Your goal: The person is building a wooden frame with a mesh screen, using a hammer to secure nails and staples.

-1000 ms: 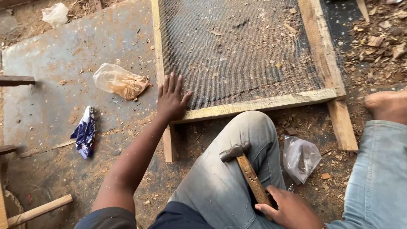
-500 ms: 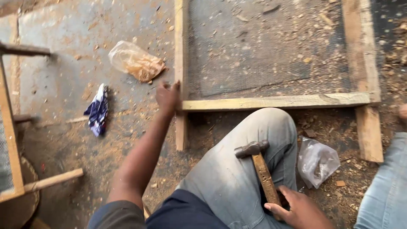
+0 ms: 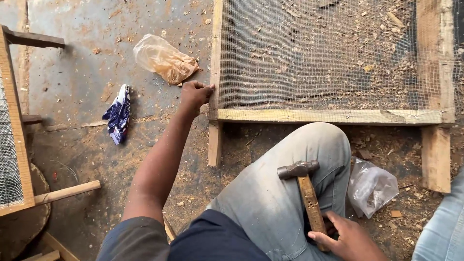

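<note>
frame point(image 3: 328, 116): pale yellowish-tan wood, unpainted
mesh point(image 3: 314, 53): grey wire, fine sq. grid pattern
hammer point(image 3: 307, 193): dull grey-brown steel head, orange-brown wood handle
trousers point(image 3: 275, 198): faded light grey denim
shirt point(image 3: 212, 241): dk navy, grey sleeve
bag nr frame point(image 3: 164, 59): clear plastic, amber-tan tint
bag nr knee point(image 3: 369, 186): clear, whitish
cloth point(image 3: 118, 115): navy & white print
floor point(image 3: 72, 82): grey w/ reddish-brown sawdust

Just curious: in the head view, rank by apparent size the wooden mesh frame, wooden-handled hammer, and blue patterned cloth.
1. Wooden mesh frame, by far.
2. Wooden-handled hammer, though it sits nearer the camera.
3. Blue patterned cloth, seemingly smallest; unsure.
</note>
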